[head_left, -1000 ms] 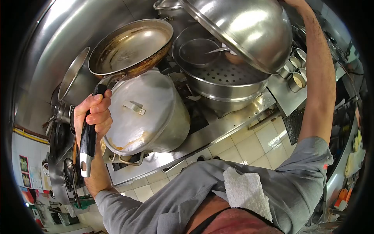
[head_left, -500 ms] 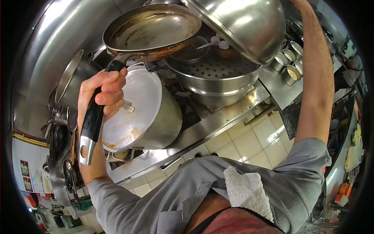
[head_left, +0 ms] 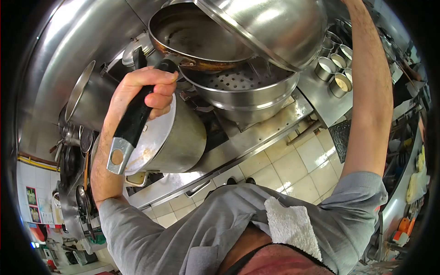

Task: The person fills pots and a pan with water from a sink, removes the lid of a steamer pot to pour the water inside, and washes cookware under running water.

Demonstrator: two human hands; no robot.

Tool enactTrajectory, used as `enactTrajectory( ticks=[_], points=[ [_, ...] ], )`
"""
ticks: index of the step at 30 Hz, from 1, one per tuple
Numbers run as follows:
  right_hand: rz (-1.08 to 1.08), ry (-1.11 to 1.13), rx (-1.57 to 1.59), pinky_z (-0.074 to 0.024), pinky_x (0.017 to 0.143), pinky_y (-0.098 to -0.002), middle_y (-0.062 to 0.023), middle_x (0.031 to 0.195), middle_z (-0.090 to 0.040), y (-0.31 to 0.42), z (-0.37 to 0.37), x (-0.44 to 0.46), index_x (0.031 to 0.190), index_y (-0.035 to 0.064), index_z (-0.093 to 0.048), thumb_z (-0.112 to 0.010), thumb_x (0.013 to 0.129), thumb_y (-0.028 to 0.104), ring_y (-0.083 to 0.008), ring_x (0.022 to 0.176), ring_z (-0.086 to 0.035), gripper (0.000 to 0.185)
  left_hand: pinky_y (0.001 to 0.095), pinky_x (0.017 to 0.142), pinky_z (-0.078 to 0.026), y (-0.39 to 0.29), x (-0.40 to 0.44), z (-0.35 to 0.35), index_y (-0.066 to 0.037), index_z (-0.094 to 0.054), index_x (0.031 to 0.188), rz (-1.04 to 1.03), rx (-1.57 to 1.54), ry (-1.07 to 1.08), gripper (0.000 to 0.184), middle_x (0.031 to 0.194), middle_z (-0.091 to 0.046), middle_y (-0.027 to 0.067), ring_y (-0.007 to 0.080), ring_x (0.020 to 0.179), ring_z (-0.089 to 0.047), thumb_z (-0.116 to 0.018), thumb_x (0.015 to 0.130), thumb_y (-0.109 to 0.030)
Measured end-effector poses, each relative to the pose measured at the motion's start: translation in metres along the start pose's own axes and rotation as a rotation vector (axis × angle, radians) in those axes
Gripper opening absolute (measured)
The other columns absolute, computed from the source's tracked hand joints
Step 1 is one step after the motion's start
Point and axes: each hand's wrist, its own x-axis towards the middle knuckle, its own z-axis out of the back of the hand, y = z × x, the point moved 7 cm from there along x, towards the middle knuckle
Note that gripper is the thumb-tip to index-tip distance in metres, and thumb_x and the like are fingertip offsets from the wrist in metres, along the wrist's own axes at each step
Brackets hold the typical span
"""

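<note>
My left hand is wrapped round the black handle of a frying pan with a browned outer side. The pan is over the perforated steamer pot, its right part under the raised edge of a big domed steel lid. That lid hangs tilted above the steamer. My right arm reaches up past the lid's right side, and the hand at its end is outside the frame at the top. Below the left hand stands a large lidded pot.
Several small metal cups stand on the steel counter right of the steamer. A deep steel pot is at the left against the wall, with hanging pans and utensils below it. The stove's front edge runs across the middle.
My left hand has carried the frying pan rightward, from above the lidded pot to over the steamer and partly under the domed lid. The lid appears slightly further left.
</note>
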Motion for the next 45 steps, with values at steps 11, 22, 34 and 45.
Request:
enactTrajectory(
  ticks=[11,22,34,45],
  points=[
    [-0.016,-0.01,0.011,-0.0442,0.07,-0.031,-0.0045,0.087,-0.06,0.004,-0.002,-0.006,0.096,0.0063,-0.06,-0.055,0.085,0.024,-0.0157,0.08,-0.053,0.021,0.0182,0.031,-0.026,0.006,0.011,-0.01,0.001,-0.05,0.087,0.004,0.246,-0.19,0.015,0.056,-0.042,-0.0002,0.0041,0.035,-0.036,-0.056,0.076,-0.008],
    [-0.007,0.011,0.096,-0.0423,0.069,-0.0281,-0.0011,0.086,-0.059,0.002,-0.002,-0.01,0.096,0.0078,-0.061,-0.054,0.085,0.025,-0.0132,0.079,-0.052,0.021,0.0221,0.034,-0.03,0.009,0.025,-0.011,0.001,-0.046,0.083,-0.063,0.5,-0.152,0.019,0.055,-0.045,0.0037,0.0091,0.035,-0.039,-0.06,0.071,-0.005],
    [-0.017,-0.04,0.022,-0.0376,0.058,-0.0236,0.0015,0.078,-0.058,0.002,0.008,-0.017,0.091,0.008,-0.062,-0.053,0.086,0.023,-0.0092,0.07,-0.049,0.018,0.0237,0.043,-0.036,0.019,0.026,-0.005,0.0,-0.047,0.079,-0.128,0.865,-0.18,0.014,0.057,-0.05,0.0038,0.0097,0.043,-0.048,-0.058,0.072,-0.005],
    [-0.01,-0.098,-0.035,-0.0387,0.059,-0.0234,-0.0012,0.082,-0.06,0.013,0.007,-0.02,0.093,0.006,-0.062,-0.052,0.087,0.022,-0.0104,0.072,-0.051,0.02,0.0244,0.038,-0.031,0.014,0.008,0.01,0.0,-0.047,0.086,-0.139,0.341,-0.149,0.018,0.056,-0.045,0.0031,0.01,0.038,-0.042,-0.058,0.073,-0.006]
  ],
)
